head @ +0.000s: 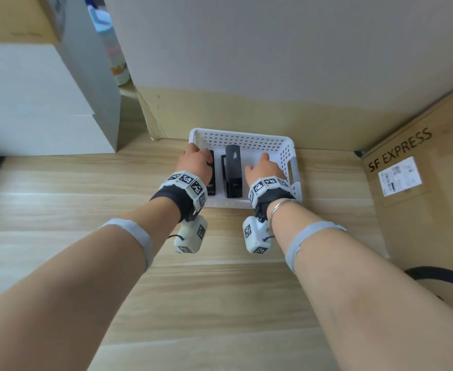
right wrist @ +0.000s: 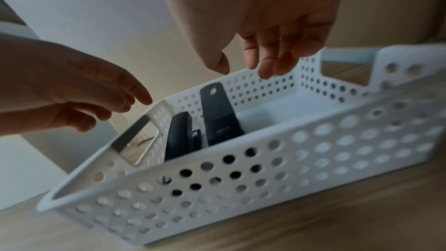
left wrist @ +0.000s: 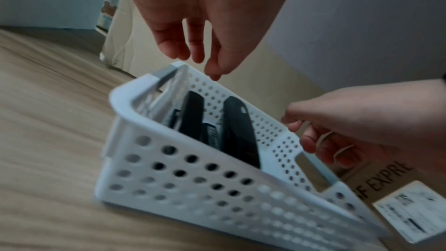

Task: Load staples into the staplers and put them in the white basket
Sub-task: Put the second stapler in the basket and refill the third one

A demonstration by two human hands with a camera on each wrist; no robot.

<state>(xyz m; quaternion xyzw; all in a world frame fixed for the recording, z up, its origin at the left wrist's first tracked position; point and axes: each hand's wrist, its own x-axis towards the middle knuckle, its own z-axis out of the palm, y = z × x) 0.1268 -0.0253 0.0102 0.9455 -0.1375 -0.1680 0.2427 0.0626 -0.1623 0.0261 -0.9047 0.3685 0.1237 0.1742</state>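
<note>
A white perforated basket (head: 241, 141) (left wrist: 193, 175) (right wrist: 289, 150) stands on the wooden table near the back wall. Two black staplers lie side by side in its left half. My left hand (head: 197, 159) partly covers the left stapler (head: 211, 182) (left wrist: 193, 114) (right wrist: 178, 135), while the right stapler (head: 233, 172) (left wrist: 239, 131) (right wrist: 217, 114) shows in full. That hand (left wrist: 200, 58) hovers over the basket's left end with relaxed fingers, holding nothing. My right hand (head: 262, 166) (right wrist: 263, 64) hangs over the bare right half, fingers loose and empty.
A cardboard box marked SF EXPRESS (head: 418, 183) stands close to the right of the basket. White boxes (head: 32, 103) rise at the left and a cardboard panel (head: 246, 113) runs behind. The wooden tabletop (head: 193, 290) stretches toward me. A black cable (head: 439, 277) lies at the right.
</note>
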